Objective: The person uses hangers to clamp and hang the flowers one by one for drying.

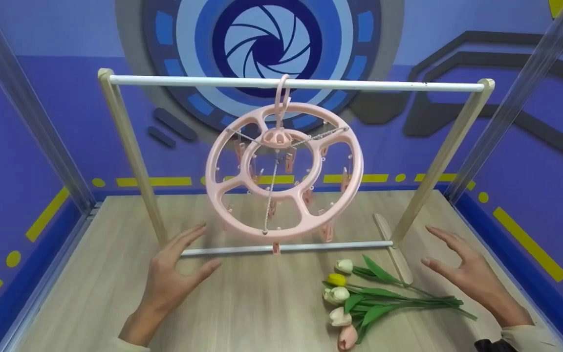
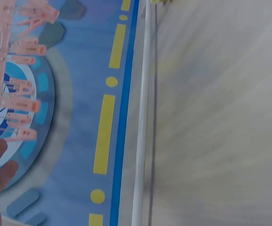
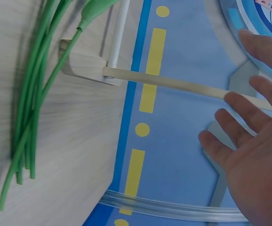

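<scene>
A round pink drying hanger (image 1: pixel 333 215) with several small clothespins (image 2: pixel 23 104) dangling from it hangs by its hook on the white top bar (image 1: pixel 188 82) of a wooden rack. Left of it, my left hand (image 1: pixel 171 278) is held with fingers spread, near the rack's left post, gripping nothing. My right hand (image 1: pixel 477 278) is likewise spread and holds nothing, to the right of the right post (image 1: pixel 440 166). Between the hands, nearer the right one, several artificial tulips (image 1: pixel 359 308) in white, yellow and pink lie on the table, stems (image 3: pixel 32 103) pointing right.
A white lower bar (image 1: pixel 232 248) joins the rack's posts near the table (image 1: pixel 242 303). The right post stands on a flat wooden foot (image 1: pixel 399 266). Blue painted walls (image 1: pixel 61 122) with metal corner posts (image 1: pixel 32 98) enclose the table at the back and sides.
</scene>
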`<state>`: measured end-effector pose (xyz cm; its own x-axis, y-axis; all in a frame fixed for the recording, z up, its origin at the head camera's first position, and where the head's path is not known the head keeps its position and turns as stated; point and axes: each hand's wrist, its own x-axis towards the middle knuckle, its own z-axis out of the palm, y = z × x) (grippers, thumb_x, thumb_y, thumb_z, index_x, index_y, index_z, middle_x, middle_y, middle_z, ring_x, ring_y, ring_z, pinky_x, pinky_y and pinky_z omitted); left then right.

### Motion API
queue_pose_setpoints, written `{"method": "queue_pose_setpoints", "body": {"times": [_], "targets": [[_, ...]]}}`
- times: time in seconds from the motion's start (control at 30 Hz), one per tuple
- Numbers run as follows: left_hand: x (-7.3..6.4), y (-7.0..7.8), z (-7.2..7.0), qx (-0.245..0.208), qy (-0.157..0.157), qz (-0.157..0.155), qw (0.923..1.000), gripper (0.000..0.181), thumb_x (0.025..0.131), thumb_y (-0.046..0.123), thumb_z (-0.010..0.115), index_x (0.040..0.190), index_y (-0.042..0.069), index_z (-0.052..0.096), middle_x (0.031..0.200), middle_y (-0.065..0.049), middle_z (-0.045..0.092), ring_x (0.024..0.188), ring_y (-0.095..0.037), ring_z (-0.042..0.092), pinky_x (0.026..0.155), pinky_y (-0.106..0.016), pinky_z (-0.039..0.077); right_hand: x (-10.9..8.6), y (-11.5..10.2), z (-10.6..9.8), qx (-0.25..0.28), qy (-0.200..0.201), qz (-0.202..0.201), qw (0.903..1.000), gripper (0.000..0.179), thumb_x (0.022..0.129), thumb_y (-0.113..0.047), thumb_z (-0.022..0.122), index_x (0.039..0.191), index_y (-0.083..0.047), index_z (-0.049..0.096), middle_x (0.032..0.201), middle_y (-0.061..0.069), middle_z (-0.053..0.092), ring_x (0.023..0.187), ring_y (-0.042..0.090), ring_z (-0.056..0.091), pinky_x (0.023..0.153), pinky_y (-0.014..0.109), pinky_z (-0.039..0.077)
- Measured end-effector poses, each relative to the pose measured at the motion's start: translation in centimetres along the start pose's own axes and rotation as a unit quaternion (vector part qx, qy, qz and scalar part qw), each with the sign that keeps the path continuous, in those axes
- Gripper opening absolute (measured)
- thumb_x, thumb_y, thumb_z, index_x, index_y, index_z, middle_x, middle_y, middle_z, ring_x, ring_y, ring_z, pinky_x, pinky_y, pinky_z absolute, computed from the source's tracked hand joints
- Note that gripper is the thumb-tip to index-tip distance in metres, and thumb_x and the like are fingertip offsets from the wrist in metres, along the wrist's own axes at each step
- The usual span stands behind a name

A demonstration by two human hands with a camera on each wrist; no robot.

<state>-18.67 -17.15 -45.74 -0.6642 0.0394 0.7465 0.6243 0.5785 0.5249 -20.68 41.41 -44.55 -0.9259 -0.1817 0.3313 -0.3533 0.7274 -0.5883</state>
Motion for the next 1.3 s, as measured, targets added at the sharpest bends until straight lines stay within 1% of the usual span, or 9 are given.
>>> {"method": "queue_pose_setpoints", "body": {"times": [0.07,0.17,0.3,0.4,0.6,0.77,0.93,1.0,1.3], "targets": [[0.0,0.5,0.5,-0.013,-0.004,-0.001,0.9999,0.065,0.073,0.015,0.098,0.133,0.007,0.073,0.136,-0.003,0.071,0.124,-0.029,0.068,0.108,-0.017,0.044,-0.2,0.2,0.2,-0.002,-0.008,0.001,1.0,0.07,0.097,-0.025,0.082,0.159,-0.022,0.05,0.157,0.015,0.05,0.139,0.046,0.046,0.113,0.035,0.042],[-0.1,1.2,1.4,-0.035,-0.01,0.004,0.9993,0.065,0.074,0.013,0.098,0.133,0.007,0.073,0.135,0.0,0.072,0.123,-0.026,0.069,0.105,-0.019,0.048,-0.4,0.6,0.6,-0.005,-0.018,0.003,0.9998,0.068,0.097,-0.028,0.081,0.158,-0.023,0.051,0.155,0.011,0.053,0.137,0.042,0.049,0.099,0.005,0.034],[-0.1,1.8,2.5,-0.061,-0.017,0.006,0.998,0.064,0.075,0.015,0.099,0.133,0.008,0.073,0.134,0.002,0.072,0.122,-0.024,0.07,0.104,-0.021,0.051,-0.8,1.0,1.1,-0.001,-0.029,0.009,0.9995,0.067,0.097,-0.028,0.081,0.157,-0.021,0.053,0.154,0.011,0.054,0.136,0.035,0.051,0.098,0.002,0.033],[0.0,2.3,3.5,-0.079,-0.02,0.003,0.9967,0.063,0.075,0.015,0.099,0.132,0.008,0.073,0.132,0.001,0.073,0.119,-0.024,0.071,0.102,-0.023,0.053,-1.1,1.3,1.3,-0.005,-0.036,0.019,0.9992,0.065,0.097,-0.029,0.082,0.155,-0.02,0.055,0.153,0.01,0.056,0.135,0.014,0.051,0.099,0.005,0.036],[0.2,3.1,5.1,-0.104,-0.03,-0.023,0.9939,0.058,0.077,0.016,0.098,0.129,0.007,0.074,0.13,0.001,0.074,0.118,-0.024,0.071,0.099,-0.028,0.056,-1.7,1.9,1.5,-0.016,-0.047,0.03,0.9983,0.059,0.097,-0.029,0.081,0.151,-0.018,0.061,0.148,0.008,0.061,0.126,-0.017,0.041,0.105,0.037,0.053],[0.2,3.7,6.1,-0.146,-0.04,-0.068,0.9862,0.053,0.079,0.019,0.097,0.126,0.009,0.075,0.127,0.004,0.075,0.117,-0.021,0.072,0.098,-0.034,0.059,-1.9,2.3,1.7,-0.013,-0.057,0.044,0.9973,0.055,0.096,-0.029,0.082,0.147,-0.017,0.064,0.143,0.007,0.065,0.128,-0.006,0.051,0.104,0.029,0.053],[0.0,4.2,6.9,-0.183,-0.048,-0.121,0.9744,0.048,0.081,0.016,0.095,0.125,0.009,0.077,0.124,0.005,0.076,0.114,-0.019,0.072,0.098,-0.034,0.059,-2.1,2.5,2.1,-0.004,-0.079,0.059,0.9951,0.05,0.097,-0.029,0.081,0.143,-0.014,0.067,0.139,0.009,0.068,0.13,0.029,0.061,0.104,0.062,0.051],[-0.1,4.4,7.2,-0.196,-0.053,-0.139,0.9694,0.047,0.082,0.017,0.095,0.125,0.01,0.077,0.124,0.005,0.076,0.114,-0.018,0.072,0.099,-0.034,0.058,-2.2,2.7,2.3,-0.004,-0.087,0.06,0.9944,0.047,0.098,-0.028,0.08,0.14,-0.013,0.069,0.137,0.01,0.069,0.129,0.035,0.062,0.102,0.064,0.052],[0.7,5.5,8.3,-0.235,-0.06,-0.199,0.9497,0.039,0.088,0.021,0.091,0.122,0.011,0.076,0.119,0.004,0.076,0.115,-0.015,0.07,0.104,-0.034,0.055,-2.0,3.3,3.0,-0.001,-0.118,0.05,0.9917,0.039,0.099,-0.026,0.079,0.132,-0.007,0.074,0.131,0.01,0.072,0.122,0.024,0.066,0.099,0.063,0.054]]}}
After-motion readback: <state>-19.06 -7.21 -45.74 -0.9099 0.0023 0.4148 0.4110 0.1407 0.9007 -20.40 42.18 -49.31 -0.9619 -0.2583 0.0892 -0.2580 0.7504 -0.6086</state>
